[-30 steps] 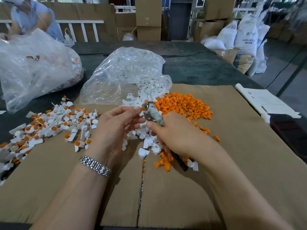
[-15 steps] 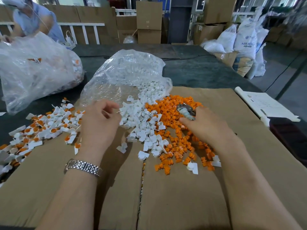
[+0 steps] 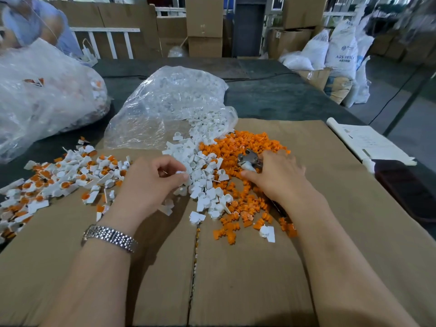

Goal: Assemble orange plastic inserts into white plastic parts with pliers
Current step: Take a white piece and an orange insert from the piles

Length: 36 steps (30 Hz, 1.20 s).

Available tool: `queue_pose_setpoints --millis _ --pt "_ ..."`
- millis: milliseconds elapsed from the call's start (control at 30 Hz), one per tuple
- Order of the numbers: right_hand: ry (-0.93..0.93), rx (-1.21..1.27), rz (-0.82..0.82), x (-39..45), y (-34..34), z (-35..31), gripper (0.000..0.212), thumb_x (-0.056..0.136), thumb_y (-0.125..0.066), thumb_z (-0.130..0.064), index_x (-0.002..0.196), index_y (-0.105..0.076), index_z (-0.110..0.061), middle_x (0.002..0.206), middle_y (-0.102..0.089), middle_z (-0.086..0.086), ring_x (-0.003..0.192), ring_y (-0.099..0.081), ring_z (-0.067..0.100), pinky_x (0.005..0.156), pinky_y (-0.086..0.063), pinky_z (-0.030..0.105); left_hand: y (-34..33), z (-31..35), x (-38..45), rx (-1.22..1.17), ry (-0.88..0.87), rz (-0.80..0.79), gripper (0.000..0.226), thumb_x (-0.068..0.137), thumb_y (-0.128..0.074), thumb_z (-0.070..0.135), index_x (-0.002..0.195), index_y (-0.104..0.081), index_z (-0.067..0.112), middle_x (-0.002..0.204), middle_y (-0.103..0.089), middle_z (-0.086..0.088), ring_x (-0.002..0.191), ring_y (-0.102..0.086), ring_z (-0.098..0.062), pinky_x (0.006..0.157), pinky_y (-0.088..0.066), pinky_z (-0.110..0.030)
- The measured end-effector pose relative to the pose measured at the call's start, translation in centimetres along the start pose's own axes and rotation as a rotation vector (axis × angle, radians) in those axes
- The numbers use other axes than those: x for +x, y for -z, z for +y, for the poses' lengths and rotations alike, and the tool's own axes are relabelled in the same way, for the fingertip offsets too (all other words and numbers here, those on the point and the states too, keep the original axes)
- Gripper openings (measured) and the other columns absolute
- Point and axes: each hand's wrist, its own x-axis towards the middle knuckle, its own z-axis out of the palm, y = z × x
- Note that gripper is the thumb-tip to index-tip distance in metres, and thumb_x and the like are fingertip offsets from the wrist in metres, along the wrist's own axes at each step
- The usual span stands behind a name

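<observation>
- The left hand (image 3: 151, 182) pinches a small white part (image 3: 180, 172) between thumb and curled fingers, at the nine o'clock edge of the white parts pile (image 3: 203, 182).
- The right hand (image 3: 276, 178) grips the pliers (image 3: 250, 160), metal head pointing to eleven o'clock over the orange inserts (image 3: 245, 147); what the head holds, if anything, is unclear.
- Assembled pieces (image 3: 59, 180) lie toward nine o'clock on the cardboard sheet (image 3: 236, 279).
- A clear bag (image 3: 169, 105) of white parts sits at twelve o'clock.
</observation>
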Motion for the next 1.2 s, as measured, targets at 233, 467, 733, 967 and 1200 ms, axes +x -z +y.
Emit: queue_pose_setpoints --millis 233,467,733,967,1200 --pt "0.215 0.152 -0.085 -1.1 0.6 -1.2 0.031 0.074 -0.081 -0.057 0.078 -0.067 -0.03 0.091 -0.061 -0.013 0.108 -0.055 0.019 0.098 -0.045 0.056 -0.4 0.4 -0.1 -0.292 0.051 0.015 0.008 0.089 -0.079 0.019 0.097 -0.077 0.023 0.078 -0.078 -0.006 0.068 -0.074 -0.025 0.063 -0.06 -0.036" --pt "0.265 0.108 -0.122 -1.4 0.3 -1.6 0.019 0.087 -0.076 -0.042 0.097 -0.078 -0.026 0.094 -0.066 -0.01 0.107 -0.06 0.019 0.095 -0.049 0.052 -0.8 0.9 0.0 -0.67 0.238 -0.186 0.026 0.09 -0.067 -0.005 0.111 -0.077 0.008 0.092 -0.077 -0.022 0.084 -0.079 -0.025 0.06 -0.058 -0.017" --pt "0.345 -0.195 0.005 -2.0 -0.2 -2.4 0.017 0.098 -0.062 -0.033 0.103 -0.074 -0.022 0.102 -0.071 -0.001 0.103 -0.062 0.024 0.097 -0.046 0.045 -1.1 0.7 0.2 -0.848 0.276 -0.268 0.039 0.074 -0.071 -0.004 0.113 -0.075 0.002 0.101 -0.076 -0.026 0.093 -0.078 -0.029 0.07 -0.061 -0.022" --pt "0.305 0.231 0.088 -1.6 0.6 -1.8 0.007 0.093 -0.068 -0.018 0.095 -0.075 -0.019 0.097 -0.071 -0.006 0.091 -0.064 0.01 0.081 -0.053 0.025 -1.3 0.9 0.1 -0.812 0.208 -0.331 0.024 0.09 -0.064 -0.002 0.108 -0.079 0.003 0.085 -0.074 -0.019 0.078 -0.073 -0.022 0.07 -0.061 -0.024" --pt "0.318 0.741 -0.008 -1.8 1.1 -1.7 0.016 0.09 -0.074 -0.019 0.105 -0.075 -0.021 0.092 -0.075 -0.008 0.085 -0.072 0.003 0.081 -0.057 0.017 -1.4 1.0 -0.1 -0.847 0.161 -0.433 0.025 0.092 -0.065 0.006 0.114 -0.076 0.001 0.093 -0.073 -0.016 0.074 -0.067 -0.019 0.065 -0.057 -0.024"
